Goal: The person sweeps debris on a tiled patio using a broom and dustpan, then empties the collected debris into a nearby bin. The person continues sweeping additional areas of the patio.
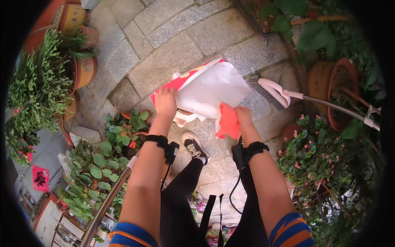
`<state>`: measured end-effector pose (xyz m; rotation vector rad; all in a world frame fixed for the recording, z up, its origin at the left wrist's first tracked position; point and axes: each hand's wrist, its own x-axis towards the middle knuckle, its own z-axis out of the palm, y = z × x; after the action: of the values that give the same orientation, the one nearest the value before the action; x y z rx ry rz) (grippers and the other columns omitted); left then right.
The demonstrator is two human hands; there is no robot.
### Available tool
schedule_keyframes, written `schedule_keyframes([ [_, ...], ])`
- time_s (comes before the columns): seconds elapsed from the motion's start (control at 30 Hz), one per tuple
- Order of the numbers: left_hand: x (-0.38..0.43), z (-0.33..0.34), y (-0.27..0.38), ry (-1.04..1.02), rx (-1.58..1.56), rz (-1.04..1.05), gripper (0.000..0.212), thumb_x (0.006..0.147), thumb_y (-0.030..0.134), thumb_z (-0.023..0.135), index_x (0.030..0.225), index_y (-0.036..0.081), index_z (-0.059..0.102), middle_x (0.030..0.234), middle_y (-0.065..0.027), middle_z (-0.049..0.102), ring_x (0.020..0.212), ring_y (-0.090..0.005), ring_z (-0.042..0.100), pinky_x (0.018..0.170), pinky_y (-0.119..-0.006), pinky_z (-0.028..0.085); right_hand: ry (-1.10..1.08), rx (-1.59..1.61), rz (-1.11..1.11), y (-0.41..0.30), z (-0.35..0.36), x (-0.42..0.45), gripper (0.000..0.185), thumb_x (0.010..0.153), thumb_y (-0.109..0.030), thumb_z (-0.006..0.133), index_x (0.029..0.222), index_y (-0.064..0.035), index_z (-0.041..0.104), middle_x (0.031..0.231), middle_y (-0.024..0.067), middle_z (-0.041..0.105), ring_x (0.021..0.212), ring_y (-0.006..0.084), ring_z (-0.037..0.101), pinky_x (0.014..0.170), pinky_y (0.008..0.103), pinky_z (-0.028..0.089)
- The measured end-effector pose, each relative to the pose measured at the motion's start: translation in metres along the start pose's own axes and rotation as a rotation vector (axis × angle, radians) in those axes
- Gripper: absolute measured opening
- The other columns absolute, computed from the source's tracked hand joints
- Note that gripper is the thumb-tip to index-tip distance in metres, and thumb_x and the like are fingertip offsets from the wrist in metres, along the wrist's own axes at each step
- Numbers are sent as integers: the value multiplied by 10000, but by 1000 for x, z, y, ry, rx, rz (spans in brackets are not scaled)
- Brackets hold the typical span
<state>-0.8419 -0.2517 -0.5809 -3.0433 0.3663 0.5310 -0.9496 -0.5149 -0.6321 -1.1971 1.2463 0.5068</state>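
My left hand (166, 103) grips the left edge of a large paper sheet (213, 83), white on the near face and printed red on its folded-over far edge. In my right hand (243, 117) is a crumpled red piece (228, 120), probably paper, against the sheet's lower right corner. I cannot tell whether the two are joined. Under the sheet, a pale pink dustpan (184, 117) with comb teeth shows only in part. To the right of the sheet is a broom head (274, 92) with grey bristles, its metal handle (336, 109) running off rightward.
Stone paving (166, 58) spreads ahead. Potted plants flank me, with a leafy pot (83, 72) at left and a brown pot (334, 92) at right. A pink-flowered bush (311, 151) stands by my right arm. Another metal pole (108, 200) slants beside my left arm.
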Motion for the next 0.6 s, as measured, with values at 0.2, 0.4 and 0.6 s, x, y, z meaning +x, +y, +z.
schedule_keyframes([
  [0.2, -37, -37, 4, -12, -37, -43, 151, 803, 103, 511, 903, 103, 625, 953, -102, 586, 947, -280, 538, 797, -395, 444, -96, 245, 59, -34, -14, -42, 103, 813, -28, 541, 833, 41, 615, 808, 119, 623, 650, 212, 598, 579, 345, 499],
  [0.4, -58, -44, 7, -370, -63, -119, 246, 839, 92, 498, 1078, 84, 556, 970, -116, 595, 993, -295, 558, 770, -400, 503, -76, 294, 96, -28, -13, -57, 122, 806, -8, 530, 855, 55, 621, 821, 131, 628, 666, 225, 604, 589, 363, 500],
  [0.6, -78, -37, 6, -337, -149, 2, 397, 761, 39, 584, 1140, 75, 470, 1054, -154, 502, 1029, -326, 506, 852, -395, 468, -110, 275, 186, 31, -22, -23, 180, 815, -37, 523, 920, 81, 611, 876, 146, 630, 712, 253, 625, 609, 385, 516],
])
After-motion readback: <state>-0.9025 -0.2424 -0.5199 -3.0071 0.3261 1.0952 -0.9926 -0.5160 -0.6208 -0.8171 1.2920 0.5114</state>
